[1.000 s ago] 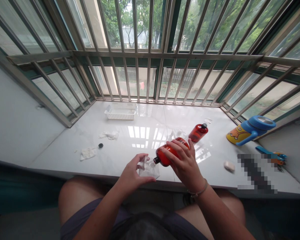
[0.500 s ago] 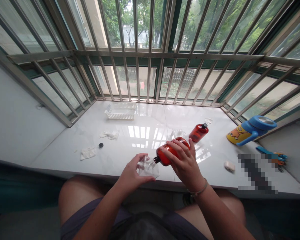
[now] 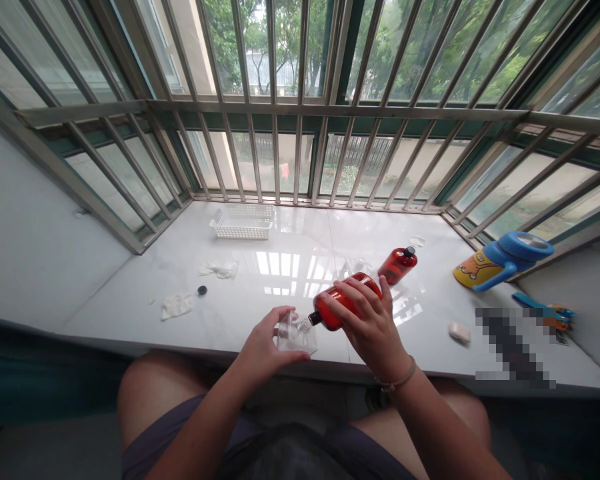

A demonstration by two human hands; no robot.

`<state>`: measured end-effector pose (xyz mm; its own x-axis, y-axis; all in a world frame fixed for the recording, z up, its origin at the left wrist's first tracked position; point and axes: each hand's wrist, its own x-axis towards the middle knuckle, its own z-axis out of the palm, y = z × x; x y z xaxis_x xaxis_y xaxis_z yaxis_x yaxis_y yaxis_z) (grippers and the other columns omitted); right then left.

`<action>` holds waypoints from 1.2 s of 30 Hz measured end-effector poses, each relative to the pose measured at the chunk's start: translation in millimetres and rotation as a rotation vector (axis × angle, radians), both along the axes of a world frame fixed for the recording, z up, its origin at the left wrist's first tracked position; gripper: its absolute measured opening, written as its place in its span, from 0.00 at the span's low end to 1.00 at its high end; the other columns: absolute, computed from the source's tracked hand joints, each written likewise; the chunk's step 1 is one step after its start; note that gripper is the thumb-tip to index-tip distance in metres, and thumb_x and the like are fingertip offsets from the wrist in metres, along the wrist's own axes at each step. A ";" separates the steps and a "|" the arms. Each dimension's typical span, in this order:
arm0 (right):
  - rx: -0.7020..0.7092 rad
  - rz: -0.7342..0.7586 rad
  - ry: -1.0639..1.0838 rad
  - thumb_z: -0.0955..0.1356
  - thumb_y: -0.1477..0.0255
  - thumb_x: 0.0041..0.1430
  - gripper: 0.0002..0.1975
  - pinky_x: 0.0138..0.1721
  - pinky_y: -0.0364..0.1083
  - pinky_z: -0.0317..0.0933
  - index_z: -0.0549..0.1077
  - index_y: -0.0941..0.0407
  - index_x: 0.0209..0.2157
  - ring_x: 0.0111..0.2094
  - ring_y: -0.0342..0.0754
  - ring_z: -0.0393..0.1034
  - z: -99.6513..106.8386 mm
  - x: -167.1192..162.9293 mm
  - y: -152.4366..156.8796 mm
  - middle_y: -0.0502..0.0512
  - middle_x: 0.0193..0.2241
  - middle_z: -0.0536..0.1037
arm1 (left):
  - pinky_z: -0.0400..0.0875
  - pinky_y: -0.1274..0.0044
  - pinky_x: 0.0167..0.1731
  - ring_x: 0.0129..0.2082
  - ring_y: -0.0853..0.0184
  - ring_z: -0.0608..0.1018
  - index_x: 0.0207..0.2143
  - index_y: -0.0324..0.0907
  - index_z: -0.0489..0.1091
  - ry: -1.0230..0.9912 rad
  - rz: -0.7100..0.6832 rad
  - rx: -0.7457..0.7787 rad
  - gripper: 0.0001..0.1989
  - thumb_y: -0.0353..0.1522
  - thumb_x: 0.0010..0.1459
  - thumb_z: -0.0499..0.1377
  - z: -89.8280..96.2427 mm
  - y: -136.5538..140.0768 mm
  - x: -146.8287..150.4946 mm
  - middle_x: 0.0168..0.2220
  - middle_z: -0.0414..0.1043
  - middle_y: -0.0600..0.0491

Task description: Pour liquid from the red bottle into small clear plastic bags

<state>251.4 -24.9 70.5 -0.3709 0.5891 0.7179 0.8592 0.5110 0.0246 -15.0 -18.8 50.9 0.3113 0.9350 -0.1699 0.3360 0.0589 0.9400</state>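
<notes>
My left hand is closed around a small clear bottle with angular sides, near the counter's front edge. My right hand grips a red-brown bottle that is tilted, its black neck pointing down and left. The two mouths meet or nearly meet; whether liquid is flowing I cannot make out. A round black cap lies on the counter to the left. Behind my right hand stands a second red-brown bottle with a black cap on it.
On the white counter are a white plastic basket, crumpled tissues, a flat tissue and a pale small block. A blue and yellow flask stands right, beside blue-orange tools. Metal bars line the window.
Almost nothing differs. Both hands keep their grips, and the red-brown bottle has shifted very slightly to the right and up.
</notes>
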 end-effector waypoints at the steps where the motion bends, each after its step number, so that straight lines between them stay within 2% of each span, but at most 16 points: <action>1: 0.002 -0.002 -0.001 0.70 0.79 0.71 0.25 0.77 0.73 0.37 0.74 0.44 0.65 0.67 0.56 0.69 -0.4 0.2 0.2 0.56 0.62 0.79 | 0.79 0.65 0.51 0.50 0.53 0.82 0.62 0.48 0.69 0.000 0.000 0.001 0.46 0.40 0.42 0.81 -0.5 0.1 -0.3 0.59 0.77 0.46; 15: 0.018 -0.009 -0.009 0.71 0.80 0.70 0.26 0.77 0.74 0.38 0.74 0.44 0.65 0.66 0.56 0.70 -2.2 2.9 2.3 0.56 0.62 0.79 | 0.79 0.64 0.52 0.51 0.53 0.82 0.62 0.48 0.70 0.010 -0.001 0.013 0.45 0.40 0.42 0.81 -2.4 0.7 -0.7 0.60 0.77 0.46; 19: 0.026 -0.012 -0.009 0.71 0.80 0.70 0.26 0.77 0.74 0.38 0.74 0.43 0.65 0.66 0.56 0.70 -1.7 2.4 2.4 0.55 0.61 0.79 | 0.80 0.64 0.51 0.49 0.53 0.82 0.62 0.48 0.70 0.014 0.010 0.007 0.45 0.40 0.42 0.81 -3.3 0.7 -0.8 0.59 0.77 0.45; 36: 0.021 -0.016 -0.013 0.70 0.81 0.70 0.30 0.77 0.73 0.37 0.72 0.42 0.67 0.66 0.56 0.70 -3.5 4.0 2.3 0.54 0.62 0.78 | 0.79 0.62 0.54 0.53 0.49 0.82 0.60 0.47 0.72 0.016 0.021 0.015 0.44 0.40 0.41 0.81 -0.9 0.8 -0.3 0.58 0.78 0.44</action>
<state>255.4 -22.6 67.0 -0.3706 0.5801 0.7254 0.8668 0.4965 0.0458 -15.3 -18.0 50.0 0.2888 0.9438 -0.1606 0.3494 0.0522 0.9355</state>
